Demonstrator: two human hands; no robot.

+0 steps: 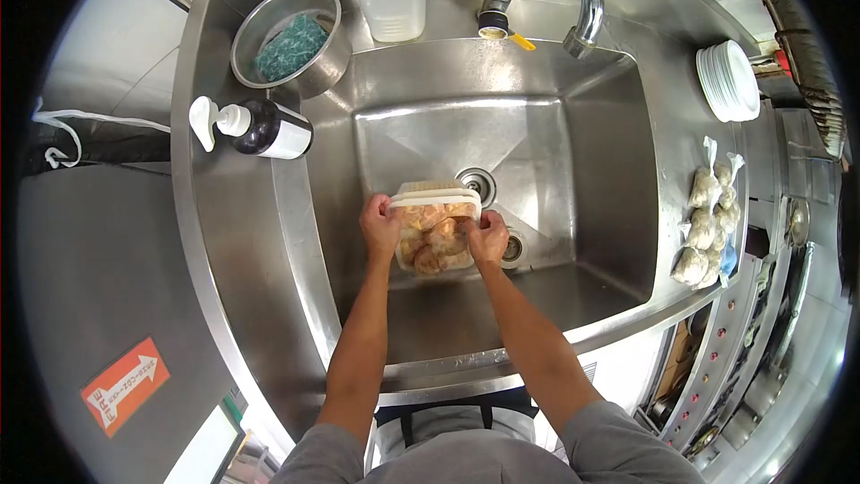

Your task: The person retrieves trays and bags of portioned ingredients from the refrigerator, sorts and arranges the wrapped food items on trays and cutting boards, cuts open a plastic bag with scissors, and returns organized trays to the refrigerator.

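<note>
Between my two hands is a clear plastic container [439, 255] with a pale rim, filled with brownish-orange pieces of food that look like raw meat. It is held over the steel sink [528, 143], near the drain. My left hand [381, 226] grips its left edge, thumb at the rim. On the opposite side my right hand [486, 237] has its fingers closed on the right edge. The fingers beneath the container are hidden.
A faucet [587, 13] arches over the sink's back edge. Around the rim stand a soap pump bottle [278, 129], a metal pot [331, 63] with a green scouring pad, a blue-lidded jar [390, 0], stacked white plates [730, 81] and several knotted bags [703, 229].
</note>
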